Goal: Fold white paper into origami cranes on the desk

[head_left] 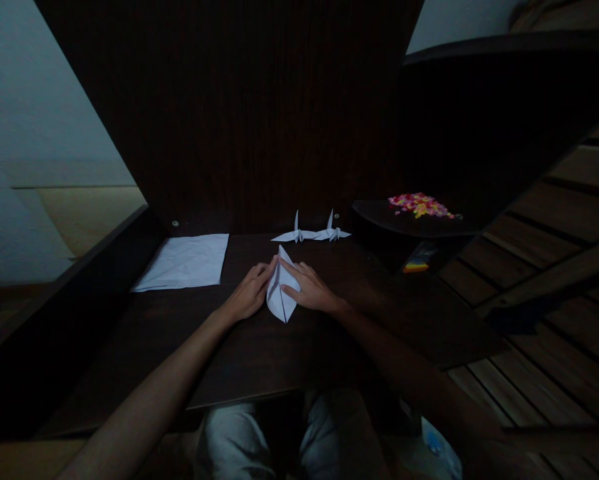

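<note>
A white sheet of paper folded into a narrow diamond [285, 308] lies on the dark table in front of me, its tip pointing away and a slit running down its lower middle. My left hand [249, 292] grips its left edge near the upper part, fingers close together. From the other side, my right hand [312, 288] holds the paper, index finger near the top and thumb pressed on the middle. Just beyond stand two white folded paper cranes [298, 235], [333, 233], side by side with their wings or tips meeting.
To the left lies a stack of flat white paper [186, 261]. On a low rounded shelf [374, 217] at the right sits a heap of small pink, red and yellow pieces [422, 205]. A dark upright panel [239, 120] closes the back, and a raised board [79, 293] edges the left.
</note>
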Motion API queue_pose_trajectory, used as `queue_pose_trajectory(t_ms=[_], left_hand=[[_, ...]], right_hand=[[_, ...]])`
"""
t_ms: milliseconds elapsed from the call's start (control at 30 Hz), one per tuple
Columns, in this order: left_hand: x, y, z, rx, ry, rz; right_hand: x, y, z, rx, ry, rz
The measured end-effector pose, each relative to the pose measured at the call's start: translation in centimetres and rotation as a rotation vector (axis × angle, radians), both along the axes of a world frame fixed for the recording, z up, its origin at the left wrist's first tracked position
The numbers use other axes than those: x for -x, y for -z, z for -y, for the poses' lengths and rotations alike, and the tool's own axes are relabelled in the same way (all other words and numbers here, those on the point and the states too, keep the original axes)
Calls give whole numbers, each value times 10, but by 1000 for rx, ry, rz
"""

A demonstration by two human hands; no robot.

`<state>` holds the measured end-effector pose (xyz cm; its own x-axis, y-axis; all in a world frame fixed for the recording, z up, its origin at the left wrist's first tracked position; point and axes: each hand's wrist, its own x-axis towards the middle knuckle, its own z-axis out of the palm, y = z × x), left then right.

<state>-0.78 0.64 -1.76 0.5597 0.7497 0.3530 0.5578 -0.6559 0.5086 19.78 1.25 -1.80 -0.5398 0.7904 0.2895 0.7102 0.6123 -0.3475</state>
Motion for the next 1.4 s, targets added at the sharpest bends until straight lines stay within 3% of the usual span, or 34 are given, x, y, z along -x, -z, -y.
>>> queue_pose_trajectory(t_ms=[467, 1400], left_hand=[[4, -1, 4, 20, -41, -3], [3, -4, 3, -19, 52, -27]], right_hand=[[1, -5, 4, -11, -1, -7], [2, -2, 4, -18, -33, -182]])
